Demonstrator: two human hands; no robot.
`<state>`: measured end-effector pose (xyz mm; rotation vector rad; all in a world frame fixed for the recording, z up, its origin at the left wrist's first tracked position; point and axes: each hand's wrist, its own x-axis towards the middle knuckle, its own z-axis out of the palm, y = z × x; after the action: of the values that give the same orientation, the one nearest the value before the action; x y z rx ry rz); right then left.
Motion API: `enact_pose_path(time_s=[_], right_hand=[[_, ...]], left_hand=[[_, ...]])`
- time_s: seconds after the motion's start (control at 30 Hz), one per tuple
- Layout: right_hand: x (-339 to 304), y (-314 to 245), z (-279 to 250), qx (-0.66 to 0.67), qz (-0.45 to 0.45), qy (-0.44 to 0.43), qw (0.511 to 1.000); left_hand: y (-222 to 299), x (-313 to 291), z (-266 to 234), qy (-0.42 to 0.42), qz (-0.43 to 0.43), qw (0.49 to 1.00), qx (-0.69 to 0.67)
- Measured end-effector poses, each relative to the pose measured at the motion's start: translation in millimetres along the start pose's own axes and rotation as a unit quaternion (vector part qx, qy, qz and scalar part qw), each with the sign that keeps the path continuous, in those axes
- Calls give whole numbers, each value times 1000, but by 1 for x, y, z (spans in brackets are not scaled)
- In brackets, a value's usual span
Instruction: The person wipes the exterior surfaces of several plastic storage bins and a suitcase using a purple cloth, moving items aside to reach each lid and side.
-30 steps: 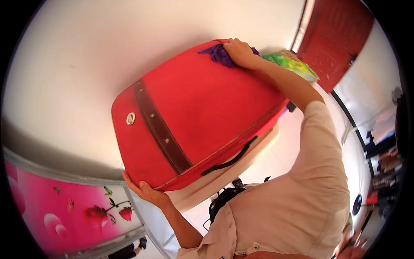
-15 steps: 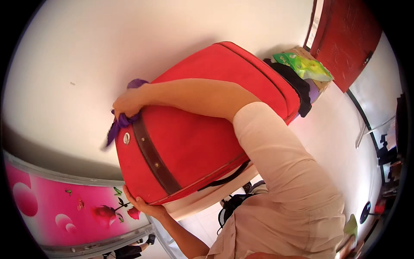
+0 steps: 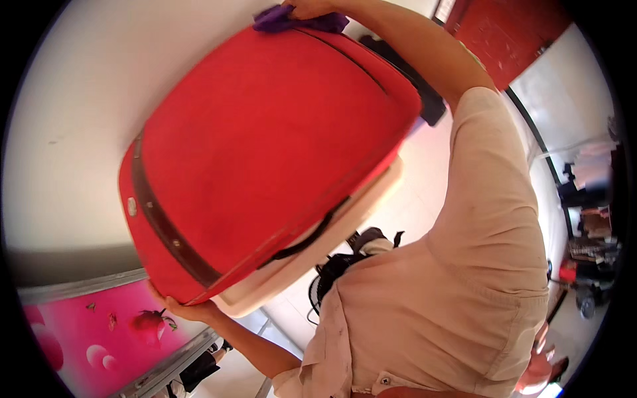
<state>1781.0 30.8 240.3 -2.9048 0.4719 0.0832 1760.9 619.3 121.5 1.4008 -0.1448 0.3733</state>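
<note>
A large red suitcase [image 3: 265, 139] with a brown strap band near its left end and a black carry handle [image 3: 305, 239] lies tilted before me against the wall. At its lower left corner, my left hand [image 3: 182, 308] grips the edge, its fingers partly hidden. Up at the far end, my right hand [image 3: 310, 8] is closed on a crumpled purple cloth [image 3: 285, 20] pressed to the suitcase's top edge. The upper frame edge cuts off part of this hand. Beneath the suitcase shows a cream-coloured surface [image 3: 371, 202].
A pink panel with flower prints [image 3: 119, 331] in a grey frame stands at the lower left. Behind the suitcase's far end sits something black [image 3: 424, 99]. A red door [image 3: 511, 33] is at the upper right. Hanging clothes [image 3: 594, 172] line the right side.
My right hand has swept the purple cloth from the suitcase's left end, near the strap, to its far upper edge. My left hand stays at the lower corner. The view has shifted.
</note>
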Motion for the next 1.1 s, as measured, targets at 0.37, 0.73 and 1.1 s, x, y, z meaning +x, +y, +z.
enact_pose_path(time_s=[0.37, 0.73, 1.1], right_hand=[[-271, 21, 62, 163, -79, 219, 959], [-270, -246, 238, 231, 161, 690, 667], [-300, -347, 257, -49, -247, 527, 812]], left_hand=[[-3, 10, 11, -37, 58, 998, 9], [19, -5, 7, -102, 35, 993, 41], [29, -10, -1, -176, 21, 982, 64]])
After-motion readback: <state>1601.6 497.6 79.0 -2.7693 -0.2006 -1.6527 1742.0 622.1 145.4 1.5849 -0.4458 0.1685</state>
